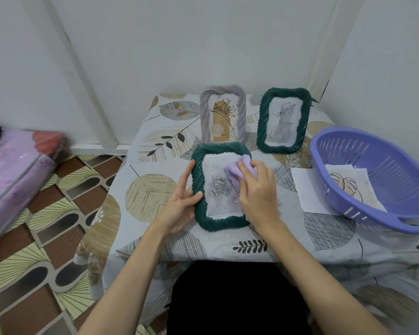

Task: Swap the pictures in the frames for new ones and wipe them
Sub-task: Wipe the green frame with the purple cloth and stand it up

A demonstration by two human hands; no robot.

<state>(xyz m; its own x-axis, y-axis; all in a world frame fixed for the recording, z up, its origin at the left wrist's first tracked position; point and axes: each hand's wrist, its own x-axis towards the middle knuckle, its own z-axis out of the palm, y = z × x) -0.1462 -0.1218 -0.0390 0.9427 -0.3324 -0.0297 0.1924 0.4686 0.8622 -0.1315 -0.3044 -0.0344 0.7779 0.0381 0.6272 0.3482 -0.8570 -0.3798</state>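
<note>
Broadly, the table [155, 213] under its leaf-print cloth carries everything. Right of the near green frame [219, 187] sits one purple basket [373, 180], holding one leaf print [346, 184]; a white sheet [305, 189] lies partly under its rim. Three frames are in view: the near green frame lying flat with a rose picture, and behind it, upright, one grey frame [221, 114] and one second green frame [283, 120]. The left hand [179, 201] grips the near frame's left edge, thumb on its front. The right hand [258, 187] presses one lilac cloth [240, 170] onto its glass, fingers curled over the cloth.
</note>
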